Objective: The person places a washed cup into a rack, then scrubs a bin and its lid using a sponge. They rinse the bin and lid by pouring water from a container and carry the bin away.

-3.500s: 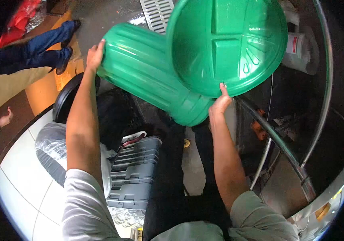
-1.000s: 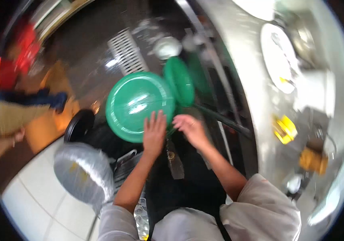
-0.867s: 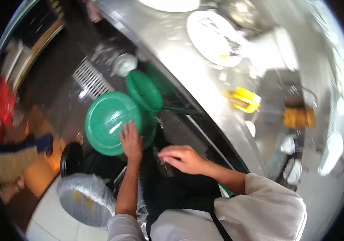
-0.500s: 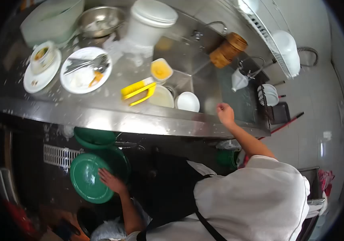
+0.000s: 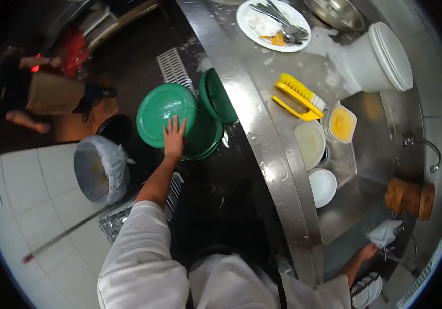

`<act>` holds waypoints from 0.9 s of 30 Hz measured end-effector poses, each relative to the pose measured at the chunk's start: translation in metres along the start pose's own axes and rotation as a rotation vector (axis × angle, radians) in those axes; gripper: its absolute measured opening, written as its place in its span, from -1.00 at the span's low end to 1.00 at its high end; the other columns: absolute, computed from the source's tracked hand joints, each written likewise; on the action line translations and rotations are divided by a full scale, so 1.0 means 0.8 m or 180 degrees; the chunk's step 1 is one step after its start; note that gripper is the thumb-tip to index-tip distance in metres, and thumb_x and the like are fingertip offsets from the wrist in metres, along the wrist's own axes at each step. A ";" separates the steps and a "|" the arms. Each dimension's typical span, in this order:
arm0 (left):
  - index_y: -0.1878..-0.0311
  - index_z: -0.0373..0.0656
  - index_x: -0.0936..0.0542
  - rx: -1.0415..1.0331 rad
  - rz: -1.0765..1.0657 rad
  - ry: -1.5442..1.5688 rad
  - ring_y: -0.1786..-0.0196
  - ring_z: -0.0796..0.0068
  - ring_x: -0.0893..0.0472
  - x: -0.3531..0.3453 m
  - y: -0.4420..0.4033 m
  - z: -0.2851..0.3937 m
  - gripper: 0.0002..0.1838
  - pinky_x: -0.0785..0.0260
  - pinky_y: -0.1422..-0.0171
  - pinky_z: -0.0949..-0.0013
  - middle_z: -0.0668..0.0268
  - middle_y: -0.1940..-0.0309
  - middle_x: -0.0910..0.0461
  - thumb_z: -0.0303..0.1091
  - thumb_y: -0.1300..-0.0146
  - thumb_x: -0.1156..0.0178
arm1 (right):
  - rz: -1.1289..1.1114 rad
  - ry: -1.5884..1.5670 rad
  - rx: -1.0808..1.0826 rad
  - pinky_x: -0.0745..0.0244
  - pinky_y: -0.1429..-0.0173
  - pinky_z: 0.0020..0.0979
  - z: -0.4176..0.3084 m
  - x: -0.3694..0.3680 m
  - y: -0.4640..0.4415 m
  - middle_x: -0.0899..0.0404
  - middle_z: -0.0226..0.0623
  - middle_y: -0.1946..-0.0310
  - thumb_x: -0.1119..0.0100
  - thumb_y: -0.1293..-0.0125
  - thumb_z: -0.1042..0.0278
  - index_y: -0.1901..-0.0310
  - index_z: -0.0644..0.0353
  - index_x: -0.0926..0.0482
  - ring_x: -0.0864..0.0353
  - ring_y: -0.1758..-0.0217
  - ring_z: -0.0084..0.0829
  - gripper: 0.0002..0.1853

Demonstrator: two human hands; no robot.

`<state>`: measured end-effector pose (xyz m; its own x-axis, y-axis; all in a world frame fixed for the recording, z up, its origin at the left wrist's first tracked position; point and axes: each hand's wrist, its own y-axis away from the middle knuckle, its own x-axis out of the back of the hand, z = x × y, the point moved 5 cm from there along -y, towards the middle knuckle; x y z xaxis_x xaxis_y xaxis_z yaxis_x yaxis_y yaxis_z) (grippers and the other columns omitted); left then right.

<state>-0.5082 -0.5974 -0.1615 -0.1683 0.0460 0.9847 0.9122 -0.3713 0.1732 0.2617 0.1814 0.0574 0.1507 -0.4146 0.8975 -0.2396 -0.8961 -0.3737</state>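
My left hand [image 5: 174, 136] lies with spread fingers against the round green lid [image 5: 164, 113], which leans on a green bucket [image 5: 205, 136] on the floor. Over the sink's far side, my right hand [image 5: 367, 251] has curled fingers at the lower corner of a white, pouch-like thing [image 5: 385, 233] by the tap. Whether the fingers grip that thing is too small to make out. Another green basin [image 5: 218, 95] stands beside the bucket, under the counter edge.
On the steel counter [image 5: 254, 129] are a yellow brush [image 5: 299, 98], a plate with cutlery [image 5: 272, 26] and a white bucket [image 5: 378, 59]. Bowls [image 5: 323, 188] stand in the sink. A lined bin [image 5: 89, 170] is at left. Another person [image 5: 45, 92] stands behind it.
My view has swung to the left. The right hand has moved across the sink to the white pouch-like thing. My left hand stays on the green lid, its fingers now spread wider.
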 end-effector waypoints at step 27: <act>-0.34 -0.16 -0.48 0.0592 -0.1241 0.0958 -0.31 -0.14 -0.53 0.010 0.216 -0.026 -0.36 -0.43 -0.38 -0.02 -0.12 -0.32 -0.47 -0.07 -0.25 -0.33 | -0.0653 0.0469 -0.0317 -0.56 -0.19 -0.02 -0.130 -0.055 -0.073 -0.71 0.05 0.03 0.05 -0.43 -0.27 0.09 0.36 -0.72 -0.69 -0.08 0.01 -0.31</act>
<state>-0.3595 -0.6807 -0.1241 -0.5834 -0.1305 0.8016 0.8067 -0.2076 0.5533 0.1692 0.2683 0.0639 0.0663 -0.1917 0.9792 -0.3127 -0.9359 -0.1621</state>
